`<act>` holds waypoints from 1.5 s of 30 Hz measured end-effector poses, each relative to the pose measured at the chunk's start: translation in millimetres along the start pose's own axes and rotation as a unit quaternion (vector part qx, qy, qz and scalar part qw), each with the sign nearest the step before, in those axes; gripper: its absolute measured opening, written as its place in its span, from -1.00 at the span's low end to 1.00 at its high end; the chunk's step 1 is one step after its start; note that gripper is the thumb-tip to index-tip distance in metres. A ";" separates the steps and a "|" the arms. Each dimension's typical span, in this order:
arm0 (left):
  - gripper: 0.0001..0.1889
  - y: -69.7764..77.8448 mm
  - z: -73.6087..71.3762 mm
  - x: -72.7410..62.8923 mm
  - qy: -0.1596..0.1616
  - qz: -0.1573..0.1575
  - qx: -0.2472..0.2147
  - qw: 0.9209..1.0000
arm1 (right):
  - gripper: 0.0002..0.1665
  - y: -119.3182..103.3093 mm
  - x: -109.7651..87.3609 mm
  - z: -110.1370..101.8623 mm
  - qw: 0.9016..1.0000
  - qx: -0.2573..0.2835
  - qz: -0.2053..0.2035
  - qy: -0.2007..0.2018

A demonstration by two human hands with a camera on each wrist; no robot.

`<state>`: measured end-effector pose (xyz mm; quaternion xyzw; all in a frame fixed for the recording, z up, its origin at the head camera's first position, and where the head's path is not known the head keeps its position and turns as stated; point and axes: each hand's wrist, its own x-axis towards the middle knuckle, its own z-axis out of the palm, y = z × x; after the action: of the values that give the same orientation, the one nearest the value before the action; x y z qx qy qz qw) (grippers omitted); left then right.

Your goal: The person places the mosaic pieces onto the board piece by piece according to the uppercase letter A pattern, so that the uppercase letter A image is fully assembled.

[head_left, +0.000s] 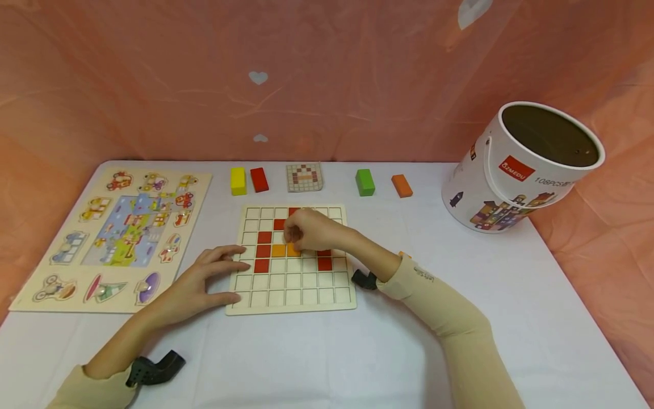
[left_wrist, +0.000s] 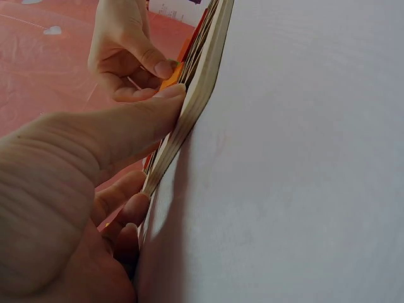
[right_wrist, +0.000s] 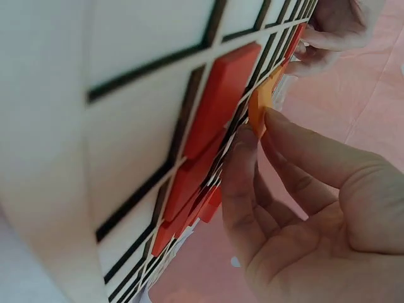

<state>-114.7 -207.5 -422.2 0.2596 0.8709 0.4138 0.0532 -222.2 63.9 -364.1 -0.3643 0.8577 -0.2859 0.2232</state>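
A wooden grid board [head_left: 293, 297] lies on the white tabletop with red tiles [head_left: 263, 251] set in an arch-like pattern. My right hand [head_left: 320, 230] pinches an orange tile [right_wrist: 259, 108] between thumb and fingers, down at a cell in the board's middle. Just left of it, another orange tile [head_left: 278, 250] sits in its cell. At the board's left edge, my left hand [head_left: 201, 278] rests with fingers extended, its thumb and fingertips touching the rim. The right hand covers some of the upper right cells in the head view.
Behind the board stand a yellow block [head_left: 238, 181], a red block [head_left: 259, 179], a pattern card [head_left: 304, 176], a green block [head_left: 365, 182] and an orange block [head_left: 402, 186]. A knob puzzle [head_left: 71, 284] lies left; a white bucket [head_left: 475, 199] stands back right.
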 end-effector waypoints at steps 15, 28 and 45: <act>-0.49 3.1 -0.4 1.0 -0.010 -0.022 0.005 1.000 | -0.88 31.2 -75.9 -15.7 0.991 0.079 0.021 0.103; -0.49 2.3 0.1 -0.6 -0.003 -0.013 0.011 1.000 | -0.74 95.0 -176.0 -28.8 0.976 0.086 0.098 0.174; -0.49 1.7 0.5 0.6 -0.005 -0.016 0.005 1.000 | -0.76 92.8 -179.6 -21.2 0.985 0.042 0.117 0.119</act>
<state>-114.4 -206.0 -421.2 0.2478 0.8768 0.4072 0.0633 -166.9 259.0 -377.7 -0.2150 0.9023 -0.3344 0.1669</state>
